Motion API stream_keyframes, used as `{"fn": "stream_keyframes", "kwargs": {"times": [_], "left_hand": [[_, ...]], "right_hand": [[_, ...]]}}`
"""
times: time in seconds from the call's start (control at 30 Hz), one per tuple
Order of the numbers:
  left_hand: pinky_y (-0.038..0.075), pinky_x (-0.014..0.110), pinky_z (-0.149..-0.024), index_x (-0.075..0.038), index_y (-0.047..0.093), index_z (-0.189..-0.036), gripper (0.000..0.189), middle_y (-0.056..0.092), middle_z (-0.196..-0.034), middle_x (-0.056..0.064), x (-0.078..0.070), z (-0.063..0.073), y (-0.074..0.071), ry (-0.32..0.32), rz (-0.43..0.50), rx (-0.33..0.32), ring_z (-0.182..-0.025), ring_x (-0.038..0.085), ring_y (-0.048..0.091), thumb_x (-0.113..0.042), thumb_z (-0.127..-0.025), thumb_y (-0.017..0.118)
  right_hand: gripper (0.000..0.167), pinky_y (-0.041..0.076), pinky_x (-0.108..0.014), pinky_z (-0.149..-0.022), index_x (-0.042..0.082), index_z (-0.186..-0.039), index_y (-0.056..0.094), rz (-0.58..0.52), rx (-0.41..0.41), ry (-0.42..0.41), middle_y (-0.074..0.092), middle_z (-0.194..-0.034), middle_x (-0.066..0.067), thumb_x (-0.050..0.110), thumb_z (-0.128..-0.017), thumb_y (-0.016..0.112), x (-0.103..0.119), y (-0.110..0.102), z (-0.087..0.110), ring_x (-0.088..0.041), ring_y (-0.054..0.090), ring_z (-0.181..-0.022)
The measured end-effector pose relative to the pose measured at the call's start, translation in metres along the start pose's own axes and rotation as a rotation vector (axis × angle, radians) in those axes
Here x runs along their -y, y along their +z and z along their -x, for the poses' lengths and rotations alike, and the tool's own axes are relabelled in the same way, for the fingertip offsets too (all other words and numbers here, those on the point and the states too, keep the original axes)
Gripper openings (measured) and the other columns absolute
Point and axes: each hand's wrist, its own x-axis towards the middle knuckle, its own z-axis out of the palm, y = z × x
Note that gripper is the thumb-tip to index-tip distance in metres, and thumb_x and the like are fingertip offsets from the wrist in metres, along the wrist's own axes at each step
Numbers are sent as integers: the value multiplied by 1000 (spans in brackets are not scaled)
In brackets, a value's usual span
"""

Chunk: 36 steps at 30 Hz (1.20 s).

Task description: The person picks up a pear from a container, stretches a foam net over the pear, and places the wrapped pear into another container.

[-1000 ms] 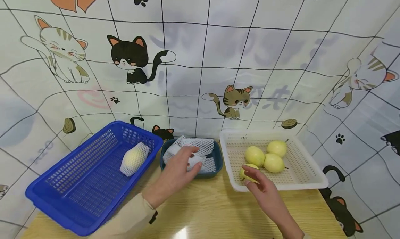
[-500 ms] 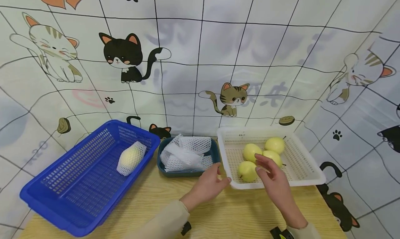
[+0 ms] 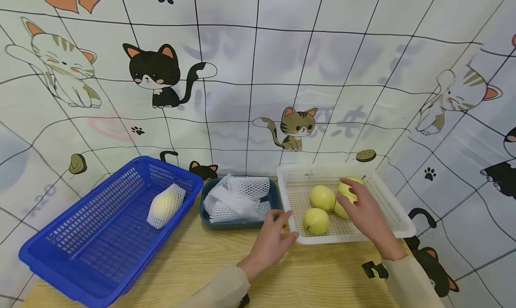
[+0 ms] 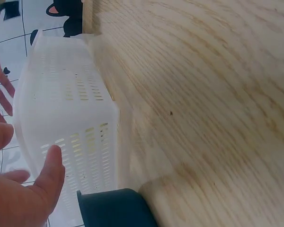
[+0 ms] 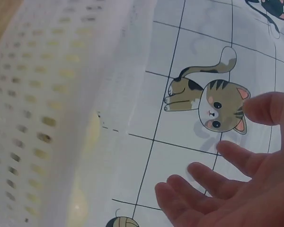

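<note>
In the head view my left hand (image 3: 271, 241) is at the near left corner of the white basket (image 3: 403, 229), its fingertips at or very close to the rim. The left wrist view shows a finger (image 4: 51, 175) extended along the basket's outer wall. Over the basket my right hand (image 3: 368, 211) hovers above yellow-green pears, fingers spread and holding nothing. A front pear (image 3: 316, 221) and another pear (image 3: 322, 198) lie in plain sight. Behind the right hand, further pears are partly hidden. In the right wrist view the right hand (image 5: 241, 175) has its fingers apart, beyond the basket wall.
A teal box (image 3: 238, 225) of white foam net sleeves (image 3: 238, 198) stands left of the white basket. Farther left, a blue basket (image 3: 92, 250) holds one pear in a foam net (image 3: 166, 206). A cat-print sheet (image 3: 230, 75) rises behind the wooden table (image 3: 306, 272).
My left hand has gone from above the foam nets to the white basket's near left corner. My right hand has shifted right and away over the pears, uncovering the front one.
</note>
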Motion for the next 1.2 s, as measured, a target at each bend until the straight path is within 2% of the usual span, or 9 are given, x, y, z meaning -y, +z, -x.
{"fn": "stream_keyframes", "kwargs": {"times": [0.13, 0.27, 0.43, 0.6, 0.87, 1.03, 1.2], "left_hand": [[57, 28, -77, -4, 55, -148, 52, 42, -150, 23, 1, 0, 3, 35, -71, -13, -93, 24, 71, -22, -102, 68], [58, 38, -87, 0, 55, -148, 52, 44, -150, 24, 1, -1, 4, 70, -164, -28, -110, 32, 66, -22, -102, 68], [56, 44, -95, 2, 54, -147, 53, 41, -151, 26, 1, 0, 4, 115, -303, -24, -126, 35, 59, -25, -104, 65], [52, 43, -104, 4, 51, -148, 53, 31, -162, 23, 0, 1, 5, 137, -379, 5, -138, 34, 51, -26, -106, 61], [49, 38, -107, 5, 49, -149, 52, 30, -165, 20, 2, 3, 5, 167, -439, 16, -142, 30, 48, -27, -109, 56], [47, 36, -109, 5, 49, -149, 51, 32, -163, 22, 3, 3, 6, 197, -483, 12, -142, 30, 47, -28, -109, 54], [47, 34, -109, 3, 52, -148, 51, 36, -162, 19, 6, 2, 6, 219, -518, -11, -142, 27, 48, -30, -109, 55]], "right_hand": [[58, 39, -69, -105, -2, -154, 41, 84, 85, -15, 38, -155, -31, 34, -109, 51, 2, -7, -20, -54, 39, -138], [57, 43, -67, -102, -2, -150, 47, 170, 205, -12, 47, -151, -30, 37, -109, 50, 1, -6, -46, -53, 47, -132], [60, 42, -66, -105, -4, -149, 47, 232, 354, 41, 46, -149, -34, 39, -107, 49, -3, 4, -78, -53, 47, -134], [60, 41, -64, -107, -7, -148, 46, 233, 419, 75, 46, -149, -36, 36, -106, 49, -13, 17, -100, -53, 44, -136], [63, 38, -66, -109, -7, -151, 43, 320, 507, 117, 41, -155, -32, 35, -105, 53, -23, 36, -122, -53, 40, -139], [63, 38, -68, -108, -3, -151, 45, 386, 560, 192, 40, -156, -30, 35, -103, 58, -28, 43, -124, -52, 39, -140], [64, 39, -66, -108, -3, -150, 46, 417, 580, 213, 44, -153, -30, 35, -100, 61, -36, 50, -125, -50, 43, -138]]}}
